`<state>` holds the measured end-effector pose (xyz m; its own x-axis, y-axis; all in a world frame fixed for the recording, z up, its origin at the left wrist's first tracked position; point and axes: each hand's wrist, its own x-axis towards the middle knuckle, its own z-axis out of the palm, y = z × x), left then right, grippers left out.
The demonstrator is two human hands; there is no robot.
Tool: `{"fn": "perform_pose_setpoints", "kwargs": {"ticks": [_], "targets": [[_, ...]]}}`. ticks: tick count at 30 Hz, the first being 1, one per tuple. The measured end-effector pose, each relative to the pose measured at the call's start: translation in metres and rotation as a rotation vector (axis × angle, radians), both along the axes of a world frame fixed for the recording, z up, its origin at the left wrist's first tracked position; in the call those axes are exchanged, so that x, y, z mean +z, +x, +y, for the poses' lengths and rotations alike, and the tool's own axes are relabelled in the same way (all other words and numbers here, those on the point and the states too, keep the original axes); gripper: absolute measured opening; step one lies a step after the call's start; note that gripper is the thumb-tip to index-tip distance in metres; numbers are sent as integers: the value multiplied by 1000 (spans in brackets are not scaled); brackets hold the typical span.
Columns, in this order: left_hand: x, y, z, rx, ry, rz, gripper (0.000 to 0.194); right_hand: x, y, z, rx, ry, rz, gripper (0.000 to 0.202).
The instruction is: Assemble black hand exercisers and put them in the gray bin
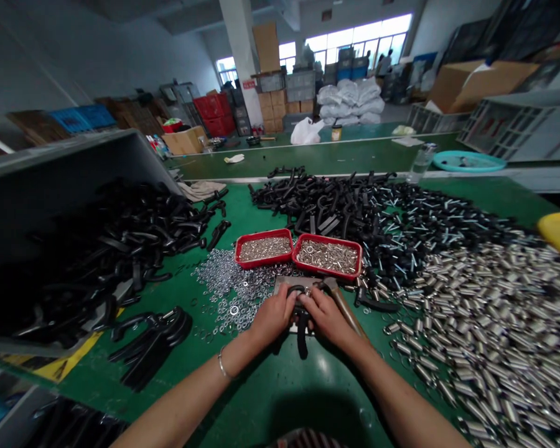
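From my remote seat I see the left hand (273, 314) and the right hand (326, 314) with fingers curled nearly closed on one black curved part (302, 339), centred on my clock face over a metal plate (282, 284), presumably so both can steady it at its upper end. Two red trays (326, 272) of small metal pieces stand at 12 o'clock, likely for a short reach, with loose washers (219, 274) at 10 o'clock. Shiny cylinders (499, 311) lie heaped at 3 o'clock, seemingly kept apart to avoid mixing
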<state>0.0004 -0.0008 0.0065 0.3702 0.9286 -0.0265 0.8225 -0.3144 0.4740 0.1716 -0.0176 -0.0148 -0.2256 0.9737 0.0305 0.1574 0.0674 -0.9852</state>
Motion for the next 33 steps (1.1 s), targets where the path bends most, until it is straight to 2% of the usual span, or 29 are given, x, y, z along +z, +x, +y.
{"fn": "perform_pose_setpoints", "kwargs": {"ticks": [4,6,8,12,17,21,25,29,33], "targets": [[9,-4,-1,-112,-38,107,36,-2,-2,-3,158,-190,128,31],[12,-5,-1,-171,-38,172,38,-7,-5,-5,119,-141,90,30],[13,-5,-2,-214,-28,239,40,-14,-8,-6,41,-24,-25,26],[10,-3,-2,-229,-10,271,42,-23,-11,-5,-15,73,-252,19],[0,1,9,-151,13,183,41,-16,-7,1,-3,70,-274,22],[1,-7,31,-158,97,130,36,4,19,10,-157,244,-356,36],[19,-5,65,-194,269,66,30,24,52,45,-290,423,-635,26],[37,34,107,-232,354,184,25,33,53,97,-267,448,-937,21],[34,72,139,-244,319,264,19,27,37,130,-237,429,-974,15]]}}
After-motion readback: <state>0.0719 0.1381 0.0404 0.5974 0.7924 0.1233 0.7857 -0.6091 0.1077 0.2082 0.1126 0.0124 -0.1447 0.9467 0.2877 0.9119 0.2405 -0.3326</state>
